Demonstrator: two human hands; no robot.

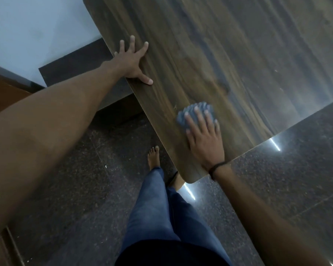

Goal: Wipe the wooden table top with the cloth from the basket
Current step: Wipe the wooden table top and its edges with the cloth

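Observation:
The wooden table top (210, 54) stretches from the near right corner up to the far left, its surface glossy and dark-grained. A small grey-blue cloth (183, 118) lies bunched on it near the front edge. My right hand (204, 139) lies flat on the cloth with straight fingers, pressing it to the wood. My left hand (132, 62) rests spread on the table's left edge, thumb on the top and fingers splayed. The basket is out of view.
Dark speckled stone floor (296, 160) surrounds the table, with bright light reflections. My legs in blue jeans (161, 208) and a bare foot (153, 156) stand by the table's near corner. A white wall (27, 25) with a dark skirting lies to the left.

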